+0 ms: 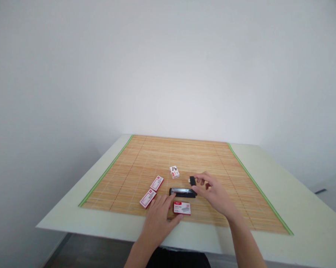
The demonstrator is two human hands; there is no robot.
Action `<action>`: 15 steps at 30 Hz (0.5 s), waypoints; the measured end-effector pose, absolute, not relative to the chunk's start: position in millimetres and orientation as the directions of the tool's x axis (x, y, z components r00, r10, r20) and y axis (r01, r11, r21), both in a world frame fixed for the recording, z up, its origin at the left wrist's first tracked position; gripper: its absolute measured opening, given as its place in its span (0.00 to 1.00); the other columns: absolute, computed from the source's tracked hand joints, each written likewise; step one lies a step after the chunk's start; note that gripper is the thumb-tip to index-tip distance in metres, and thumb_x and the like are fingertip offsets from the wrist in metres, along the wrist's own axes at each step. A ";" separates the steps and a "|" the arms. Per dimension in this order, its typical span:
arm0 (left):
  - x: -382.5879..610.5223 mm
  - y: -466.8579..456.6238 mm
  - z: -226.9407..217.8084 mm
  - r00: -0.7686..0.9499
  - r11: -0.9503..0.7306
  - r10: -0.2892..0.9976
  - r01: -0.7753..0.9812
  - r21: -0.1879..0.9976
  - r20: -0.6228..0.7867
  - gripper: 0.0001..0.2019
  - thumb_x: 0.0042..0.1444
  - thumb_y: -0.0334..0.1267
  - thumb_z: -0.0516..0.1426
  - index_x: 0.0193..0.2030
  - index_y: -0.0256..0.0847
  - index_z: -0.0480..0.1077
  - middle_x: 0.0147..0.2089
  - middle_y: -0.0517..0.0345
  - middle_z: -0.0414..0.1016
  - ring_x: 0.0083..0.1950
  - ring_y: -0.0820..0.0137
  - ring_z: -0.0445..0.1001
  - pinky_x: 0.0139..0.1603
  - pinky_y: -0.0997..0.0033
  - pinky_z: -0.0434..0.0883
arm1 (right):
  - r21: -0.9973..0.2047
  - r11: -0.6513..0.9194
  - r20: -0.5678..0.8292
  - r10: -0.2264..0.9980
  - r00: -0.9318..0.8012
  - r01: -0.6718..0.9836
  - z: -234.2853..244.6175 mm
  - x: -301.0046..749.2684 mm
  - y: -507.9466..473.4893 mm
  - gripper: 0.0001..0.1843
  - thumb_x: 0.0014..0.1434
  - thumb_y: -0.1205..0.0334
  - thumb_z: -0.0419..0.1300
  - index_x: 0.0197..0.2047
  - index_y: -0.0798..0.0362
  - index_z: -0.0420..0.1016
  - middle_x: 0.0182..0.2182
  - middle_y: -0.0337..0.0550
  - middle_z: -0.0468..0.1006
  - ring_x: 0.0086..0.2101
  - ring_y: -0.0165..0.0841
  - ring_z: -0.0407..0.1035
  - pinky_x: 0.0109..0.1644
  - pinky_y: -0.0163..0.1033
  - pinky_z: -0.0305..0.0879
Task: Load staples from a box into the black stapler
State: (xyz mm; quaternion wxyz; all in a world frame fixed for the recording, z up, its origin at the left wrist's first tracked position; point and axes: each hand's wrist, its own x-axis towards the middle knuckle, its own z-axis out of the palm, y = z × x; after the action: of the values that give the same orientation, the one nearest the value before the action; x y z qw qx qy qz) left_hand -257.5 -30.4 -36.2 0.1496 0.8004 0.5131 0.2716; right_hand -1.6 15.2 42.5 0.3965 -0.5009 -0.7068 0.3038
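Observation:
A black stapler [182, 195] lies sideways on the bamboo mat, with its shiny metal rail facing up. At its right end the black upper arm [192, 181] stands raised, pinched between the thumb and fingers of my right hand [211, 189]. My left hand [160, 215] is spread low over the mat, fingers apart. Its index fingertip rests at the stapler's left end, while the thumb is beside the lower edge of a red and white staple box [181, 208]. Whether the thumb touches that box I cannot tell.
Two more red and white boxes [157, 183] [148, 198] lie end to end left of the stapler. A small white box [174, 171] sits behind it. The green-edged bamboo mat [181, 150] covers the middle of a white table [271, 178] against the wall.

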 end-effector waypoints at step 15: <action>-257.3 -33.0 -30.6 0.351 -0.456 0.889 0.738 0.497 0.294 0.31 0.61 0.47 0.63 0.70 0.55 0.63 0.57 0.53 0.73 0.58 0.56 0.72 0.57 0.56 0.70 | -0.667 0.417 0.207 0.900 -0.384 0.618 35.0 -33.2 20.7 0.23 0.61 0.69 0.58 0.58 0.47 0.79 0.50 0.46 0.79 0.52 0.40 0.69 0.59 0.45 0.62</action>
State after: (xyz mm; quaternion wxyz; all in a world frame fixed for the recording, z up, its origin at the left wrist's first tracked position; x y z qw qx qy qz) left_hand -257.3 -33.0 -30.6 0.1403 0.8099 0.5021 0.2687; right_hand -33.2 20.7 35.0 0.2814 -0.4781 -0.7933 0.2507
